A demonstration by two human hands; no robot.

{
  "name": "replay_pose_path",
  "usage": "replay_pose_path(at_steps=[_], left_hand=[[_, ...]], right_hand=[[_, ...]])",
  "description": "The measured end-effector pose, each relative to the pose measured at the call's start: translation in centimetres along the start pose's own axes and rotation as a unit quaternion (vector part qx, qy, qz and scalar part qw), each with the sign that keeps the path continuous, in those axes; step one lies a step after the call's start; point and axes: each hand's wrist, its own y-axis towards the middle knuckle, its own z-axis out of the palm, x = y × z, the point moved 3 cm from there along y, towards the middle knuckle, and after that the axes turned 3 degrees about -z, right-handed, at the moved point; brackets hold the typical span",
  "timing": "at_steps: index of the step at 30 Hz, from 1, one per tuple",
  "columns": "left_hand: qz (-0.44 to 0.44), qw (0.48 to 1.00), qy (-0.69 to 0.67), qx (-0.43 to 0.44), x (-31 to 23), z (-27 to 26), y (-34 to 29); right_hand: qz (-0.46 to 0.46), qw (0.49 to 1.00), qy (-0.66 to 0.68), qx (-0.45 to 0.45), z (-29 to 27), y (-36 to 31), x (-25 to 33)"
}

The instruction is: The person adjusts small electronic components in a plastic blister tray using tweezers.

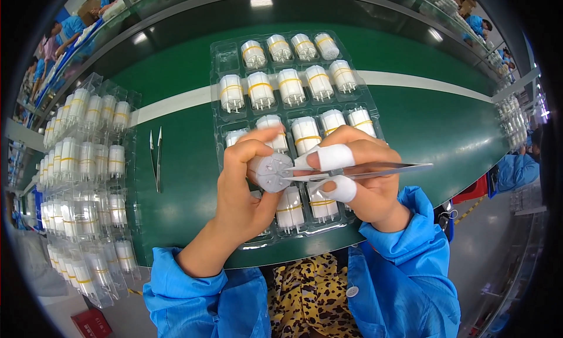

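Observation:
My left hand (pixel 243 188) is closed round a white cylindrical part (pixel 272 172), its grey end face with small metal pins turned toward my right hand. Tweezers (pixel 375 171) lie pinched in my right hand (pixel 363 182), their tips at that end face. White tape wraps the thumb and a finger of this hand. Below both hands is a clear plastic tray (pixel 226 56) with rows of white cylinders (pixel 291 87), each ringed by a yellow band, many showing pins at one end. My hands hide part of the lower rows.
Stacked clear trays of similar white cylinders (pixel 73 156) stand at the left edge. A second pair of tweezers (pixel 156 159) lies on the green table (pixel 176 215). A pale strip (pixel 422 80) crosses the tabletop. People in blue (pixel 70 27) work beyond.

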Motion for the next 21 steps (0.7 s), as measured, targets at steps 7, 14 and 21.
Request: replay_pose_path(at_steps=[7,14,21], left_hand=[[-0.011,0.993,0.121,0.016,-1.7,0.1,0.9],[-0.016,0.993,0.118,-0.006,-1.3,0.6,0.5],[-0.011,0.987,0.159,0.000,-1.6,0.6,0.6]], right_hand=[[-0.029,0.997,-0.040,-0.054,-0.1,-0.2,-0.2],[-0.027,0.996,-0.077,-0.041,0.0,-0.5,-0.2],[-0.035,0.994,-0.099,-0.035,0.0,-0.4,-0.3]])
